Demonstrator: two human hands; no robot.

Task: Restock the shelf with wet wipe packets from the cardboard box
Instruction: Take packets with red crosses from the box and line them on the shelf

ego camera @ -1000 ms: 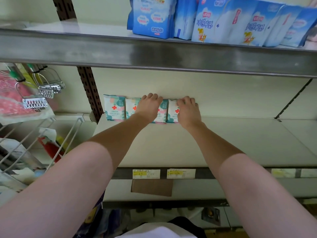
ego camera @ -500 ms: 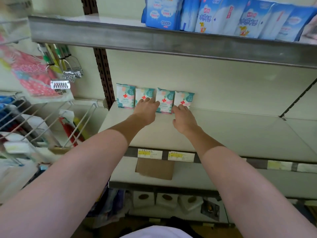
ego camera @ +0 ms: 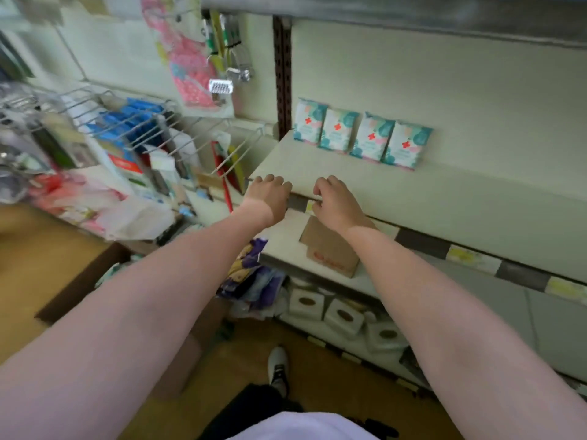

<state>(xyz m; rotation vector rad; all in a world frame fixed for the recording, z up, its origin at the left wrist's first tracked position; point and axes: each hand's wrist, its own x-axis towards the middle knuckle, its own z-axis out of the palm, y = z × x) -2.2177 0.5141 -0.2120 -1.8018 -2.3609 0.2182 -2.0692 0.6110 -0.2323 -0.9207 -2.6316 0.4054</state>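
Both forearms are left bare, no sleeves being seen. A white top (ego camera: 298, 427), dark trousers (ego camera: 251, 408) and a white shoe (ego camera: 278, 365) with dark laces are worn.

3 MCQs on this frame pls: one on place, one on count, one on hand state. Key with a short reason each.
1. Where do the wet wipe packets stand?
A. at the back of the shelf, against the wall
B. at the shelf's front edge
C. in the wire rack

2. How many packets stand in that row?
A. two
B. four
C. six

3. What do the hands hold?
A. one packet each
B. a price label
C. nothing

Key:
1 A: the row stands along the back of the shelf, by the back wall.
2 B: four packets with red crosses stand side by side.
3 C: the left hand and right hand are near the shelf's front edge, fingers loosely curled, with nothing in them.
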